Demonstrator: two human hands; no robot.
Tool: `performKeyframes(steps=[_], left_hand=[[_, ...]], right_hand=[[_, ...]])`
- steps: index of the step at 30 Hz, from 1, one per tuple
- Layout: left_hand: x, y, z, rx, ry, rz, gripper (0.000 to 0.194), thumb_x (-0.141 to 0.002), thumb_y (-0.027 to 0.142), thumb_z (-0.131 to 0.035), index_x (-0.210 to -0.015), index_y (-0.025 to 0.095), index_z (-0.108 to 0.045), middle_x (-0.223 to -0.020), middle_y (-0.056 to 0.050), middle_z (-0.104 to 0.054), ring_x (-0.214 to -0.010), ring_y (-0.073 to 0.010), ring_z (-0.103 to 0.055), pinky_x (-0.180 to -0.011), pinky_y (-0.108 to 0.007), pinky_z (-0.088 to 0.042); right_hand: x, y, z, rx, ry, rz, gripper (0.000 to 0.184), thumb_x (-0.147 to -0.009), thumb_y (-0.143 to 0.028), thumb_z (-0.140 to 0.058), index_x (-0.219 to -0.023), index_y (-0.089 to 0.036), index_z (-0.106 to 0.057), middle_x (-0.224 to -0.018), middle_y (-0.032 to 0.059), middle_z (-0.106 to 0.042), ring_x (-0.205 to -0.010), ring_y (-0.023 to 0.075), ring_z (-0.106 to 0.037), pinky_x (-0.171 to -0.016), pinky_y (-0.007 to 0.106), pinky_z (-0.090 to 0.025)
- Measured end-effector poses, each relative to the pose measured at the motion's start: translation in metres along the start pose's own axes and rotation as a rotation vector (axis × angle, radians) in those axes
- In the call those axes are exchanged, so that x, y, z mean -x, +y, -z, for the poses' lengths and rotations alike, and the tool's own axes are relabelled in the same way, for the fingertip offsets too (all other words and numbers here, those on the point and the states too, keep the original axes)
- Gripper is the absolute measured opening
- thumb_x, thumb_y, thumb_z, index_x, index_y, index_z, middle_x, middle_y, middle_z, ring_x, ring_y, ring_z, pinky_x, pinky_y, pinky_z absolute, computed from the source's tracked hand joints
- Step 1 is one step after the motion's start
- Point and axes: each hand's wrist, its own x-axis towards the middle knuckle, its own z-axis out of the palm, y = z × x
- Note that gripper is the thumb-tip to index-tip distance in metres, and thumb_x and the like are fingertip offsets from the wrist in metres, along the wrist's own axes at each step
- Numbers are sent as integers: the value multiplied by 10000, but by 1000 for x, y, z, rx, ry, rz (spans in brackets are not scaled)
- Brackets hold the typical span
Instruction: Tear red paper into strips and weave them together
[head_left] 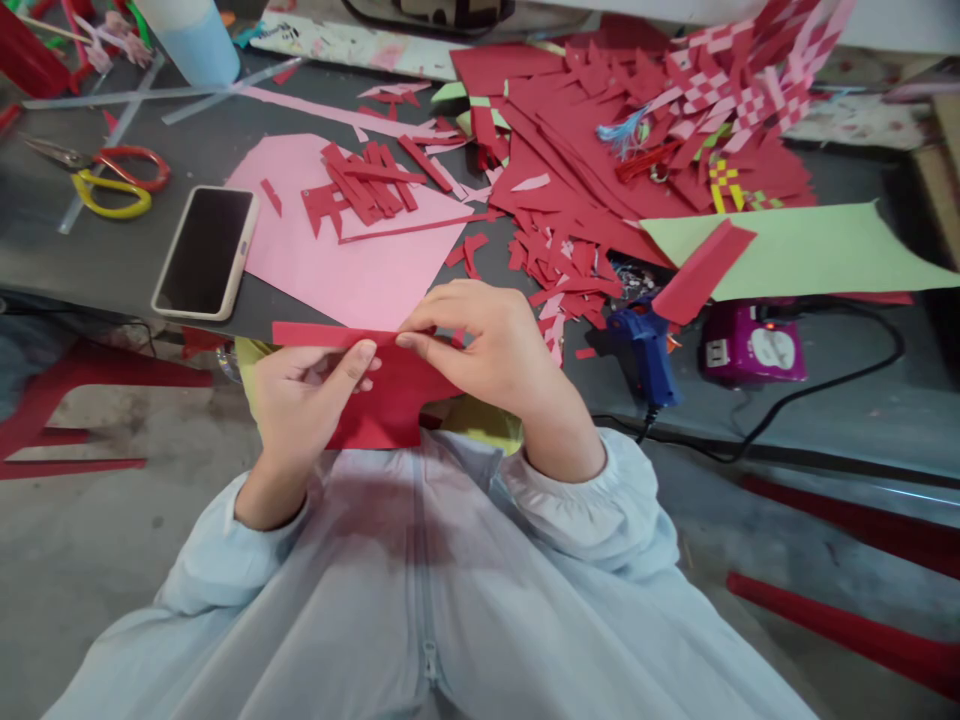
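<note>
Red sheet [381, 410] pinched at upper edge by L hand [304, 390] & R hand [487, 338], prob. so edge is kept straight

L hand [307, 395] covers pt of the red paper [375, 410], some of its fingers hidden behind it; R hand [487, 345] hides more, so can't tell the full outline; pink sheet [360, 270] partly buried under red strips [367, 185]; top end of blue glue gun [649, 355] blocked by a loose red piece [705, 270]; print on purple box [754, 350] too small to read; bottle [199, 55] & checkered weave [750, 105] cut off at top edge; green sheet [802, 255] & red legs [847, 622] run off R edge; lettering on white board [330, 38] blurred.
</note>
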Motion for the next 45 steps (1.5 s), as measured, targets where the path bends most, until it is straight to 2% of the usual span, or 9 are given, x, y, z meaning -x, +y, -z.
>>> performKeyframes(steps=[10,16,20,25,28,33,38,42,45], left_hand=[[-17,-5,13,105,-16,13,249,-797,420,-782,-721,192,-717,-677,-16,-738,-528,-114,-673,-501,-197,-543],[-18,3,5,82,-21,41,217,-781,355,-793,-676,176,-731,-625,-20,-724,-482,-106,-642,-490,-196,-535],[-24,-1,1,80,-37,-21,267,-773,430,-785,-731,175,-716,-675,-29,-722,-576,-130,-670,-565,-229,-551],[-47,-10,1,-195,84,-324,227,-788,362,-747,-965,229,-697,-998,-48,-710,-890,-176,-652,-755,-277,-538],[-65,-7,-2,-320,-37,-432,157,-869,367,-631,-918,234,-697,-990,-56,-712,-937,-205,-633,-838,-316,-500],[-87,7,-15,-253,-252,-373,333,-903,423,-548,-641,218,-555,-614,6,-565,-582,-150,-515,-599,-285,-405],[-104,27,-23,-219,-352,-306,302,-827,360,-656,-580,203,-582,-556,19,-493,-546,-134,-426,-584,-286,-356],[-118,37,-24,-218,-442,-273,174,-773,274,-714,-626,187,-685,-585,4,-567,-587,-152,-492,-638,-305,-408],[-129,33,-28,-192,-478,-241,121,-729,243,-760,-636,185,-708,-581,0,-584,-585,-160,-528,-637,-316,-443]], right_hand=[[5,9,2,-84,-39,-106,99,-877,-232,-657,-841,-175,-729,-839,28,-740,-783,149,-662,-730,271,-476],[9,-3,-2,267,2,-29,225,-850,-371,-714,-956,-173,-725,-903,76,-741,-825,209,-648,-733,317,-451],[10,-5,-8,418,61,-5,241,-962,-280,-525,-947,-165,-736,-852,92,-738,-763,207,-636,-687,320,-414],[8,7,-6,169,124,-151,278,-961,-336,-507,-869,-186,-722,-833,58,-741,-750,185,-643,-666,293,-417],[6,13,-2,-35,112,-291,292,-935,-363,-519,-778,-177,-681,-741,22,-692,-689,155,-596,-641,274,-413],[8,17,3,-374,90,-462,339,-888,-457,-558,-711,-178,-632,-677,-4,-590,-644,126,-508,-600,253,-398],[12,17,10,-601,17,-559,375,-850,-548,-610,-758,-188,-651,-662,-22,-557,-598,108,-463,-557,244,-381],[11,19,16,-594,-118,-473,424,-834,-532,-646,-617,-179,-556,-589,-45,-468,-573,85,-429,-553,232,-373],[4,23,19,-616,-161,-471,346,-804,-478,-693,-672,-170,-605,-626,-36,-543,-597,89,-508,-590,233,-438]])
